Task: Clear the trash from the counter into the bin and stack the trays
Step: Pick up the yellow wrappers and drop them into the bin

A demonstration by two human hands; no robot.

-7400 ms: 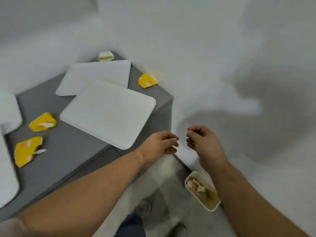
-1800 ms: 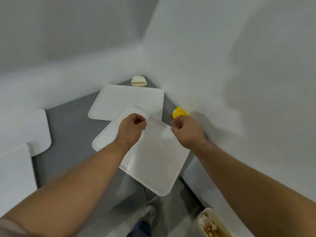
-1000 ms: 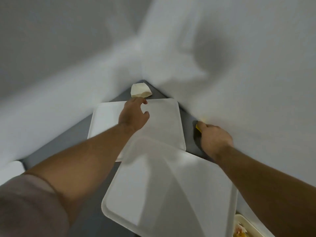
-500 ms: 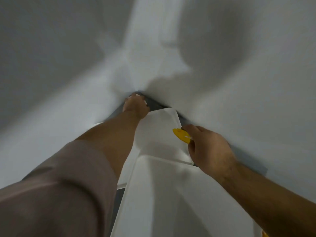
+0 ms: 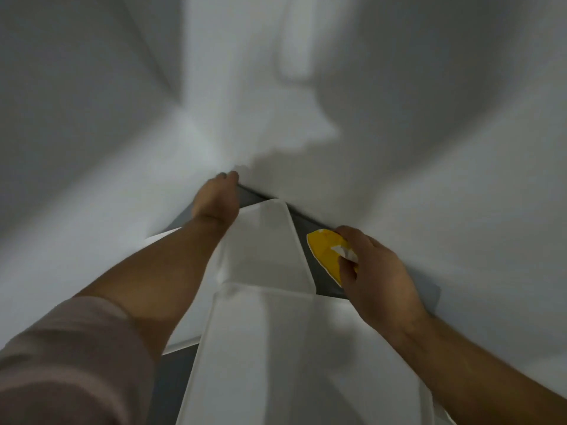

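Trays beneath both arms, right grip pinching yellow wrapper, left grip state unclear.

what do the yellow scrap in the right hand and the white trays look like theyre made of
The yellow scrap looks like thin glossy paper or foil wrapper: it is creased, with a torn white patch. It could be either. The trays, far and near, look like smooth matte plastic or foam, with rounded corners and a raised rim. The blur leaves that open.
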